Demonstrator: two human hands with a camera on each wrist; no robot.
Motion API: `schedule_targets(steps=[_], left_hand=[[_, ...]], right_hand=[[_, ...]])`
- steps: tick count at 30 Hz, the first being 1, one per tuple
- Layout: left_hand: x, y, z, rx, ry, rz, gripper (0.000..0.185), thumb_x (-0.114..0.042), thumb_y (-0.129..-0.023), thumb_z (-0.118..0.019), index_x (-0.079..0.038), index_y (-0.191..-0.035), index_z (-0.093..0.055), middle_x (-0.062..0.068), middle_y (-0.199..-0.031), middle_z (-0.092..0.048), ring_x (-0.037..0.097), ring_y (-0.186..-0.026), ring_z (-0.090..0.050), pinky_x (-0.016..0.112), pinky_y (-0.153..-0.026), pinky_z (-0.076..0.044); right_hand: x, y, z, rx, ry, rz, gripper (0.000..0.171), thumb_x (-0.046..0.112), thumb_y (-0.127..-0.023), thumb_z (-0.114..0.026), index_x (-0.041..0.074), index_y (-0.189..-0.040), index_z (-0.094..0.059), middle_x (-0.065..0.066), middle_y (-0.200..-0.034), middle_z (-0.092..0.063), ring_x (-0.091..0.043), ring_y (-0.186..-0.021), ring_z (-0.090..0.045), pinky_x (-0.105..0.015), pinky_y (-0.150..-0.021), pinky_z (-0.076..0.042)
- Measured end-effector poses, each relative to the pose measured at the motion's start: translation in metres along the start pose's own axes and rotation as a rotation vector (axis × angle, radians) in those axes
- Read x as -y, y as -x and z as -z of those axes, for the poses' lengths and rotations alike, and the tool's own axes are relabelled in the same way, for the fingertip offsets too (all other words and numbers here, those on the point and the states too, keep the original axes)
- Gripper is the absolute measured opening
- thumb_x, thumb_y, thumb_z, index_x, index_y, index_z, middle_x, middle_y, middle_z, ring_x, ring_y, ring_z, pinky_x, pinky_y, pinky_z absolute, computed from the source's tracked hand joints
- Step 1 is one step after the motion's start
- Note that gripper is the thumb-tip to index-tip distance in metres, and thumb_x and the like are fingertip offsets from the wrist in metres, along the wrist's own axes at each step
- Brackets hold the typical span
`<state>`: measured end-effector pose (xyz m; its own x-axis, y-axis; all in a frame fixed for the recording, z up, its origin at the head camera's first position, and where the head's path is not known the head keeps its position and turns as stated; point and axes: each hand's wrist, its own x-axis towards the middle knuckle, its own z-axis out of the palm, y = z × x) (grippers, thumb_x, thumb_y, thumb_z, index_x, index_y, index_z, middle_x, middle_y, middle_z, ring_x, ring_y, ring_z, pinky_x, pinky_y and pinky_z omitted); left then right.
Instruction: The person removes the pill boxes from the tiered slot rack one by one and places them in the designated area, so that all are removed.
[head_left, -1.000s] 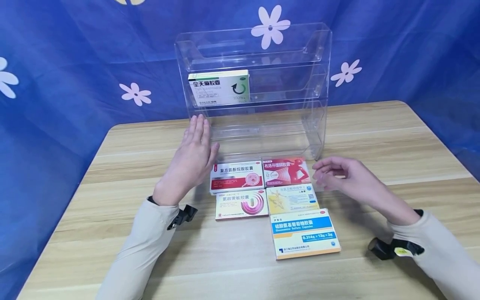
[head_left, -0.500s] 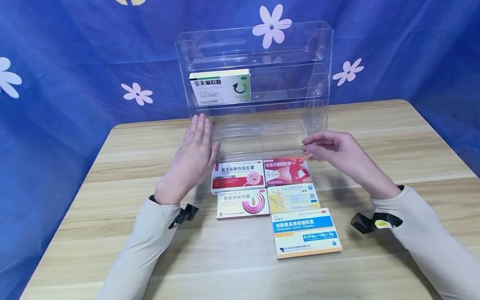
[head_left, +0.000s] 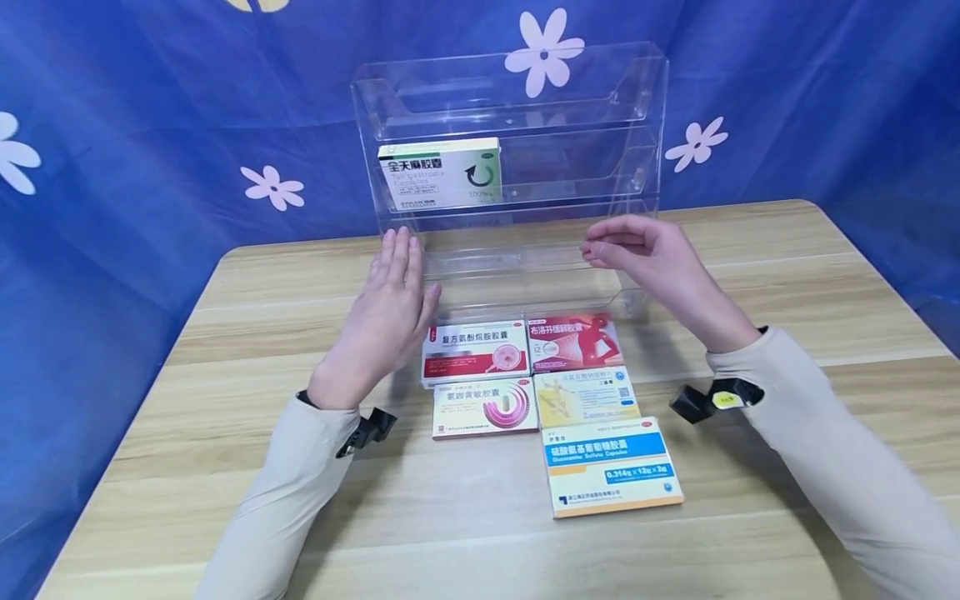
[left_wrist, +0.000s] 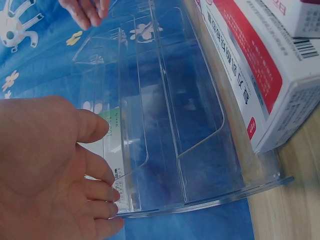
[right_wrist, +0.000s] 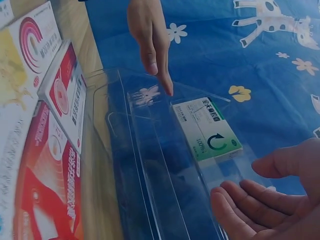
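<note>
A clear plastic tiered rack (head_left: 510,260) stands at the back of the table. On its middle tier, at the left, sits a white-and-green medicine box (head_left: 442,177). My left hand (head_left: 378,321) has its fingers straight and lies at the rack's lower left side; whether it touches the plastic I cannot tell. Nothing is held in my right hand (head_left: 660,271), which hovers at the rack's right side with loosely bent fingers. In the right wrist view those fingers (right_wrist: 265,200) are spread from the thumb, near the medicine box. Below the rack lies a red medicine box (head_left: 573,342).
Several more medicine boxes lie flat before the rack: a red-and-white box (head_left: 472,350), a white box with a pink ring (head_left: 483,408), a yellow box (head_left: 585,396) and a blue-and-white box (head_left: 611,467). A blue flowered cloth (head_left: 150,167) hangs behind the wooden table (head_left: 757,267).
My right hand has risen and moved left, from beside the red medicine box to the rack's right side. The left hand, the rack and the boxes stay where they were.
</note>
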<state>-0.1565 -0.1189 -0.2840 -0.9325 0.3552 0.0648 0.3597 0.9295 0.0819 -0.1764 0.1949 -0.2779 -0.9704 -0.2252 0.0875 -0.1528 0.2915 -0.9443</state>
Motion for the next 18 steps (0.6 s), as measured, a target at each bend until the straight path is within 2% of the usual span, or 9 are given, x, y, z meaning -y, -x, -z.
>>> schedule_targets(steps=[9,13,18], left_hand=[[0.0,0.001,-0.001,-0.012,-0.011,-0.005,0.063,-0.029,-0.106,-0.026,0.013,-0.148,-0.005,0.03,-0.156,0.004,0.037,-0.145,0.008,0.048,-0.119,-0.003],[-0.002,0.0,-0.001,-0.014,-0.014,-0.007,0.063,-0.03,-0.106,-0.026,0.013,-0.148,-0.006,0.03,-0.156,0.003,0.038,-0.145,0.007,0.048,-0.119,-0.004],[0.0,0.0,-0.002,-0.015,-0.02,0.0,0.064,-0.03,-0.106,-0.026,0.013,-0.148,-0.006,0.03,-0.156,0.003,0.038,-0.145,0.007,0.048,-0.119,-0.004]], right_hand=[[0.001,-0.02,-0.012,-0.026,-0.034,0.086,0.029,0.013,-0.095,-0.062,-0.001,-0.12,-0.063,-0.016,-0.115,-0.067,-0.013,-0.097,-0.067,-0.026,-0.089,-0.054],[0.006,-0.023,-0.012,-0.051,-0.027,0.102,0.029,0.013,-0.095,-0.062,0.0,-0.12,-0.063,-0.014,-0.116,-0.067,-0.014,-0.098,-0.067,-0.026,-0.091,-0.053],[0.014,-0.032,-0.015,-0.069,-0.071,0.105,0.031,0.012,-0.094,-0.063,-0.001,-0.122,-0.062,-0.014,-0.117,-0.067,-0.017,-0.102,-0.066,-0.027,-0.093,-0.052]])
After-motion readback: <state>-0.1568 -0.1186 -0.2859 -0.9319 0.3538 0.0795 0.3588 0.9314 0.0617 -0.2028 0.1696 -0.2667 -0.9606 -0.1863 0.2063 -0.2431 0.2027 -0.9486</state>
